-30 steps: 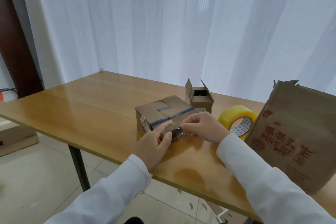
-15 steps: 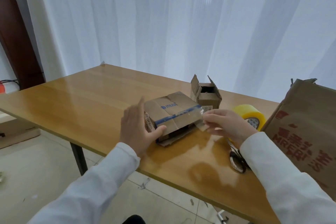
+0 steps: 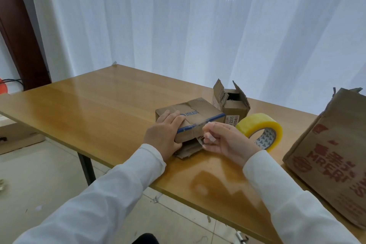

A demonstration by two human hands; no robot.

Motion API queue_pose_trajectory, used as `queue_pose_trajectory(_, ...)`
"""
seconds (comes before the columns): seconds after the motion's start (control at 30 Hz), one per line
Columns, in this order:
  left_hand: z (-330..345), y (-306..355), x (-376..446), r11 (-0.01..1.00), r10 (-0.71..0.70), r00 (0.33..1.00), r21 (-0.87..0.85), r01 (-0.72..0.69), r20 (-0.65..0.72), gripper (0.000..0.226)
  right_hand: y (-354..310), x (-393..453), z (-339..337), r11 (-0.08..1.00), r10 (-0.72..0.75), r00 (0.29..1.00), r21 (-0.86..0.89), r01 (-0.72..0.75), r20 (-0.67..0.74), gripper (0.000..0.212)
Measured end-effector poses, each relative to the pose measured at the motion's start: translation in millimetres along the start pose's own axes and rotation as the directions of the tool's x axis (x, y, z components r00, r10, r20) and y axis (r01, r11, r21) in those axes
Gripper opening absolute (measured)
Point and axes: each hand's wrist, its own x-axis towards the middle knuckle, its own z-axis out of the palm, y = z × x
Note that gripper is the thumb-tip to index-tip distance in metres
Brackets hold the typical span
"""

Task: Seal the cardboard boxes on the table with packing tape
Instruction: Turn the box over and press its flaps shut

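Note:
A flat cardboard box [image 3: 200, 111] with a blue stripe lies in the middle of the wooden table [image 3: 99, 117], its front flaps hanging loose below. My left hand [image 3: 165, 134] grips its near left corner, fingers over the top and thumb at the front. My right hand [image 3: 225, 140] pinches the end of a clear tape strip [image 3: 209, 137] that runs up onto the box top. The yellowish tape roll [image 3: 257, 124] stands on edge just right of my right hand. A small box [image 3: 231, 103] with open flaps stands behind.
A large brown printed carton [image 3: 334, 156] stands at the table's right end, close to my right sleeve. White curtains hang behind the table. The near table edge runs under my forearms, with tiled floor below and a low cardboard piece [image 3: 17, 140] at far left.
My left hand has shifted from the box's left side onto its top near corner. My right hand has brought the tape strip down toward the box's front face.

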Motion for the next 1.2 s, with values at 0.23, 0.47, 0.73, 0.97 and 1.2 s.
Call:
queue_pose_trajectory(0.23, -2, -3, 2, 1.000, 0.014, 1.000, 0.014, -0.013, -0.023, 0.067, 15, 7, 8, 0.990, -0.119, 0.993, 0.074, 0.117, 0.020, 0.017)
queue_pose_trajectory(0.47, -4, -9, 1, 0.997, 0.078, 0.997, 0.024, -0.078, -0.015, 0.072, 33, 19, 9, 0.983, 0.018, 0.999, -0.186, -0.012, 0.029, 0.017)
queue_pose_trajectory(0.73, -5, -11, 1, 0.995, 0.096, 0.995, 0.018, -0.096, -0.006, 0.073, 37, 37, 9, 0.925, 0.081, 0.992, -0.364, -0.112, -0.099, 0.016)
queue_pose_trajectory(0.97, -6, -12, 1, 0.994, 0.105, 0.994, 0.039, -0.106, 0.008, 0.073, 34, 44, 11, 0.868, 0.150, 0.975, -0.450, -0.210, -0.167, 0.014)
queue_pose_trajectory(1.2, -7, -11, 1, 0.992, 0.109, 0.994, 0.060, -0.109, 0.012, 0.073, 25, 47, 10, 0.843, 0.243, 0.956, -0.452, -0.291, -0.163, 0.011)
